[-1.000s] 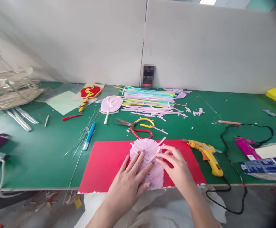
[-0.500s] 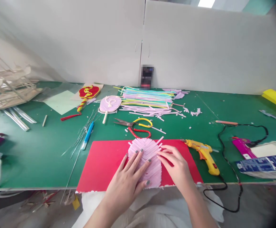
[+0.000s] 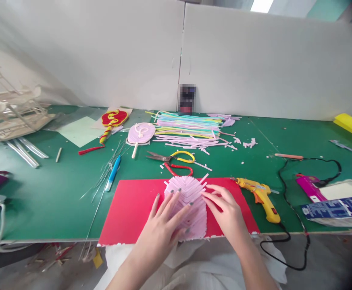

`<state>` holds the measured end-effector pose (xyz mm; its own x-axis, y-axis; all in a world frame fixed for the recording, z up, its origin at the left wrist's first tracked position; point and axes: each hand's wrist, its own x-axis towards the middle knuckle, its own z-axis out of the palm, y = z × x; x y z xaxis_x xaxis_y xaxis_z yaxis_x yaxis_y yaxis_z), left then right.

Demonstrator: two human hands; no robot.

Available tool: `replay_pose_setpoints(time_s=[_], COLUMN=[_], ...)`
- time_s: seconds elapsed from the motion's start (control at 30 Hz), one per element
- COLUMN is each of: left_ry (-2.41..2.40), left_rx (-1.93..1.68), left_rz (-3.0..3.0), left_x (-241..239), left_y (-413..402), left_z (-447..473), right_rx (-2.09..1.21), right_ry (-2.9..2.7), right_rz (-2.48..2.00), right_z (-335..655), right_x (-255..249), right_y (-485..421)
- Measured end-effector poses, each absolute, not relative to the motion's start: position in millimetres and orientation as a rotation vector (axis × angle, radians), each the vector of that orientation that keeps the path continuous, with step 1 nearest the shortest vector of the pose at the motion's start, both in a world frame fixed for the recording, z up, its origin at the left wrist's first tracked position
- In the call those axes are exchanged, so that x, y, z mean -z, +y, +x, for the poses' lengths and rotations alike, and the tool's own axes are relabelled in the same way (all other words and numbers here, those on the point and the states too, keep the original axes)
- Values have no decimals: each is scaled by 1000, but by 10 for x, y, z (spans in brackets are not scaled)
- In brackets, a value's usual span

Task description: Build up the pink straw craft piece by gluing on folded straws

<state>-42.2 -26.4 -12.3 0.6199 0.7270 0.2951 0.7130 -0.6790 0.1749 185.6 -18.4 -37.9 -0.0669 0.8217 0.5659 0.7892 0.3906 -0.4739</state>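
Observation:
A leaf-shaped panel of pale pink pipe cleaners (image 3: pixel 194 217), laid in a herringbone pattern, lies on a red board (image 3: pixel 133 205) at the table's front edge. Loose stem ends jut from its upper left and upper right. My left hand (image 3: pixel 160 225) rests over its left side, fingers spread and holding nothing. At the right edge of the panel, my right hand (image 3: pixel 225 207) has its fingers bent and closed on a pink pipe cleaner end; the exact grip is partly hidden. Scissors (image 3: pixel 169 159) with red and yellow handles lie just beyond the board.
A yellow glue gun (image 3: pixel 262 195) with a black cord lies at the right, touching the board's corner. Behind are a heap of coloured pipe cleaners (image 3: pixel 190 125), a pink fan (image 3: pixel 141 133) and a red-yellow fan (image 3: pixel 115 118). A blue pen-like tool (image 3: pixel 113 173) and thin wires lie left.
My left hand has lifted slightly and shifted a little left, its fingers spreading on the panel. My right hand stays at the right edge almost unchanged.

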Motion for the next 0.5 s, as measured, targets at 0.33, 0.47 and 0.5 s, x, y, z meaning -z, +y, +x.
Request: replay_pose_setpoints(time_s=[0.33, 0.47, 0.5], left_ry=[1081, 987, 965], left_rx=[-590, -459, -437], left_rz=[2730, 2754, 2751], left_x=[-33, -54, -60], left_y=[217, 316, 326], left_z=[-373, -335, -333], right_rx=[-340, -505, -531], right_ry=[-2138, -2175, -2173], right_rz=[-1234, -1262, -1269], right_z=[1711, 1696, 1700], right_x=[87, 108, 116], right_y=[-65, -15, -7])
